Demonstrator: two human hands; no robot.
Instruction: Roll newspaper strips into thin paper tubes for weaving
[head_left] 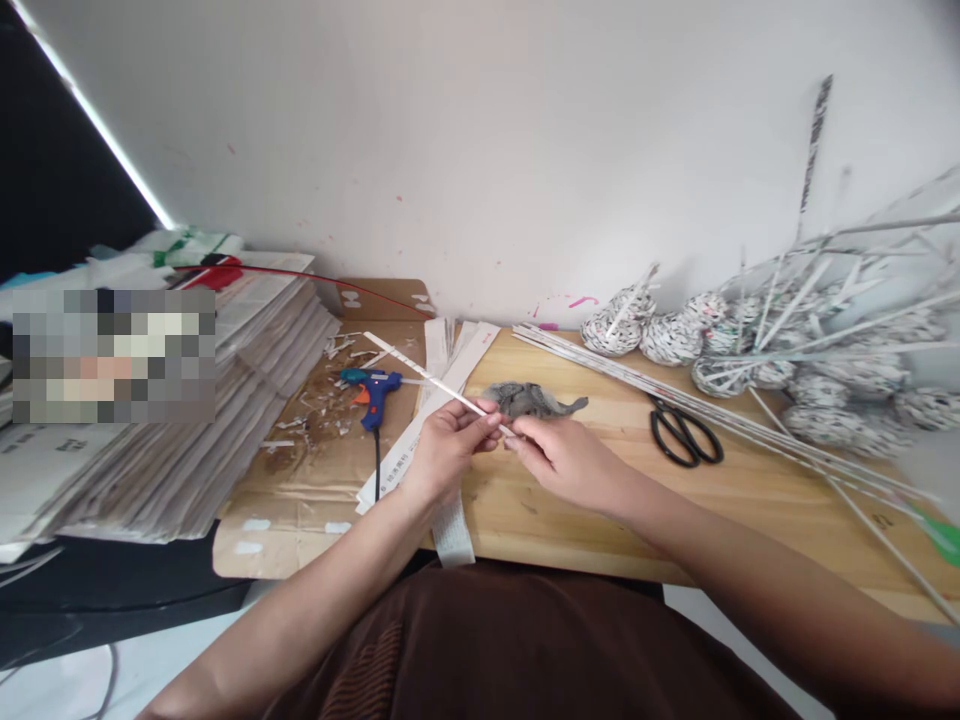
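Observation:
My left hand is closed around a thin white paper stick, which slants up and to the left out of the fingers. At the stick's lower end, my right hand pinches it between thumb and fingers. Just behind both hands lies a crumpled grey cloth. Flat paper strips lie under and behind my left hand, and one printed strip reaches toward the table's front. To the left, a blue glue gun rests on a cardboard sheet.
Black-handled scissors and long rolled paper sticks lie on the wooden table to the right. Several woven paper shapes stand by the wall with sticks poking out. A tall stack of newspapers is at the left.

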